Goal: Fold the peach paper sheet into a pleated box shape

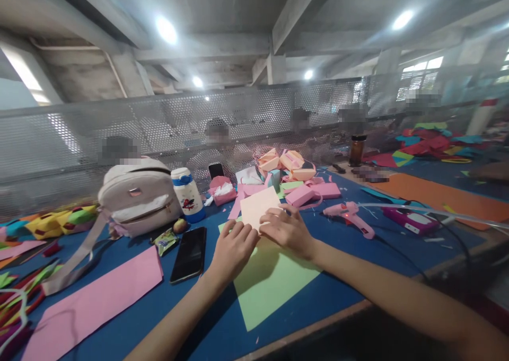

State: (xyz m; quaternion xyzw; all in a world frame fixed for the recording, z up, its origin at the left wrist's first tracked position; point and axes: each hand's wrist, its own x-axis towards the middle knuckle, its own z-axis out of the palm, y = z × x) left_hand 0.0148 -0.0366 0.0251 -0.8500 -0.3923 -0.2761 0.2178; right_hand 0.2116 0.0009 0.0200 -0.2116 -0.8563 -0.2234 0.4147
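Observation:
A small cream-coloured sheet of paper [257, 204] is held up between my two hands, above a larger light green sheet [270, 287] lying on the blue table. My left hand [235, 247] grips its lower left corner with curled fingers. On the lower right edge, my right hand [289, 231] pinches the same paper, its fingers bent over the front. Both thumbs are mostly hidden. Just beyond the paper lie folded pink paper pieces [300, 195] and peach paper shapes [292, 161].
A pink glue gun [350, 217] with a cord rests to the right, near a purple device [411, 220] and orange sheets [437, 194]. Leftward are a black phone [189, 255], a white bottle [186, 194], a backpack [139, 196] and pink sheets [99, 302]. A perforated metal screen [246, 112] stands behind.

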